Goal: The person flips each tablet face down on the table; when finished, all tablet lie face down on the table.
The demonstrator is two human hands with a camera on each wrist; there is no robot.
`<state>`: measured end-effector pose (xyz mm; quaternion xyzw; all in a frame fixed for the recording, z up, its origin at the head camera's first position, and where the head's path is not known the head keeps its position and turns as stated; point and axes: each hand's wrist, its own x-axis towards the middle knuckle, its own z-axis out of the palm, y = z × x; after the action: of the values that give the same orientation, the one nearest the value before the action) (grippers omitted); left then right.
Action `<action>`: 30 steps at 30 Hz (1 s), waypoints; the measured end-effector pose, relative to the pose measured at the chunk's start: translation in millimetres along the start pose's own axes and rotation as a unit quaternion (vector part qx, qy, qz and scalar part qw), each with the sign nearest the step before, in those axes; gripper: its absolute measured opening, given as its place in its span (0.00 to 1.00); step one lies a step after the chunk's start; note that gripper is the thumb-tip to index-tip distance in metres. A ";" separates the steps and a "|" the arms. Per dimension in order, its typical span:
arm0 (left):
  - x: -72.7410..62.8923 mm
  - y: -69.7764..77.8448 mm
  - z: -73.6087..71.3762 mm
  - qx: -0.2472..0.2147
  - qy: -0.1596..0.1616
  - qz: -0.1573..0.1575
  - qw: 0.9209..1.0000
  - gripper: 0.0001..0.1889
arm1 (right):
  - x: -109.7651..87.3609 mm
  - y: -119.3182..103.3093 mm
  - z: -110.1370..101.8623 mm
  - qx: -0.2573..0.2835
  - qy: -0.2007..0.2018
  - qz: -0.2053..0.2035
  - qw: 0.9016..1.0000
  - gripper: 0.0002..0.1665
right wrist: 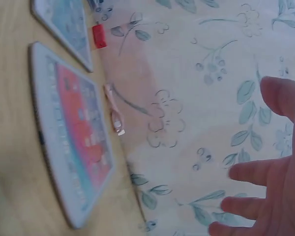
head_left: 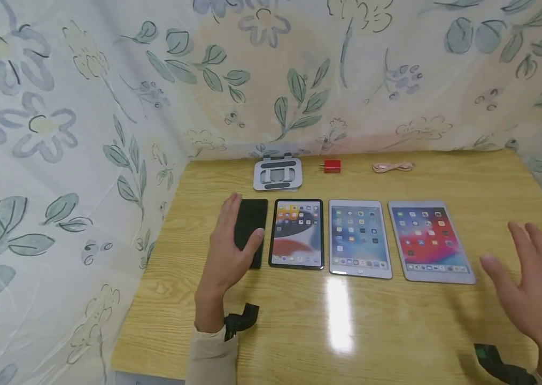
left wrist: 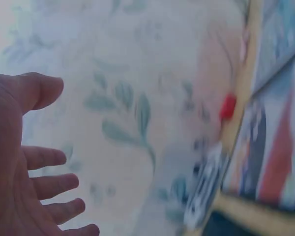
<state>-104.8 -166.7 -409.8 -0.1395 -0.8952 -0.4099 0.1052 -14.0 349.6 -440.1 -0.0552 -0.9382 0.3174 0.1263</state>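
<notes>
My left hand (head_left: 225, 251), fingers straight and thumb apart, hovers over the left part of a dark flat device (head_left: 255, 219), hiding some of it; the left wrist view shows nothing in its grasp. To the right lies a black-bordered tablet (head_left: 297, 235) with its screen lit. Beside it come a white tablet with a blue screen (head_left: 359, 238) and a white tablet with a red and blue screen (head_left: 432, 240). Right of that last tablet, my right hand (head_left: 531, 283) is raised with extended fingers, holding nothing and apart from it.
Along the back of the wooden table (head_left: 165, 321) lie a grey and white folding stand (head_left: 278, 174), a red charger plug (head_left: 332, 166) and a bundled pale pink cable (head_left: 393, 167). Floral cloth (head_left: 271, 80) hangs behind the table and along its left side.
</notes>
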 end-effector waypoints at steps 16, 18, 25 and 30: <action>59.8 90.5 77.4 -0.039 -0.132 0.117 0.984 0.45 | 31.5 -28.6 -28.3 -0.031 0.000 -0.033 0.999 0.52; 64.7 99.8 84.8 -0.038 -0.147 0.124 0.981 0.45 | 36.1 -32.4 -30.9 -0.034 -0.004 -0.036 0.999 0.52; 77.3 122.8 118.3 -0.073 -0.202 0.128 0.968 0.43 | 47.7 -29.5 -32.8 -0.038 -0.024 -0.032 0.998 0.51; 81.2 130.5 145.6 -0.094 -0.260 0.078 0.958 0.42 | 56.7 -11.6 -22.8 -0.018 -0.053 -0.018 0.998 0.50</action>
<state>-147.9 39.3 -386.7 -0.3194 -0.8355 -0.4327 -0.1129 -62.6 364.2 -404.1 -0.0238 -0.9499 0.3008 0.0808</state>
